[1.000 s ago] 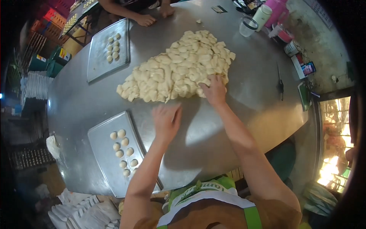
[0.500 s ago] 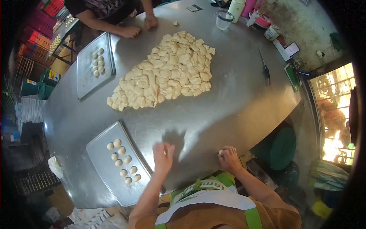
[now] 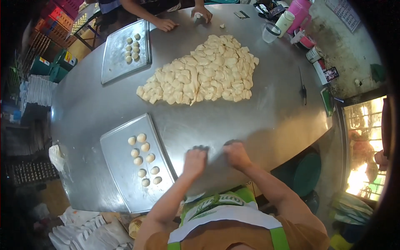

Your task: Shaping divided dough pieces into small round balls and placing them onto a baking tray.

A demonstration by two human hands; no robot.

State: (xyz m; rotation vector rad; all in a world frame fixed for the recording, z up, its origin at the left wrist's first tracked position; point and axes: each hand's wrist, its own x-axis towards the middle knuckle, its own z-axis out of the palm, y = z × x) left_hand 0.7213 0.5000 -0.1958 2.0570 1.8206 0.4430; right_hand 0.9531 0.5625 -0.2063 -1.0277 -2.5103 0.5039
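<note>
Even daylight is falling on the steel table [image 3: 266, 121], and its surface is giving back a soft, dull shine instead of hard glare. The strongest light is coming from the right, where an opening beyond the table's right edge is burning out to orange-white. Dark shadows are lying on the table just beyond the left hand [image 3: 195, 160] and the right hand [image 3: 236, 154], near the table's front edge. Both hands are looking a little blurred. The wide lens is bending the table's edges into a curve, and black is closing the picture's corners. The left side is staying dim.
</note>
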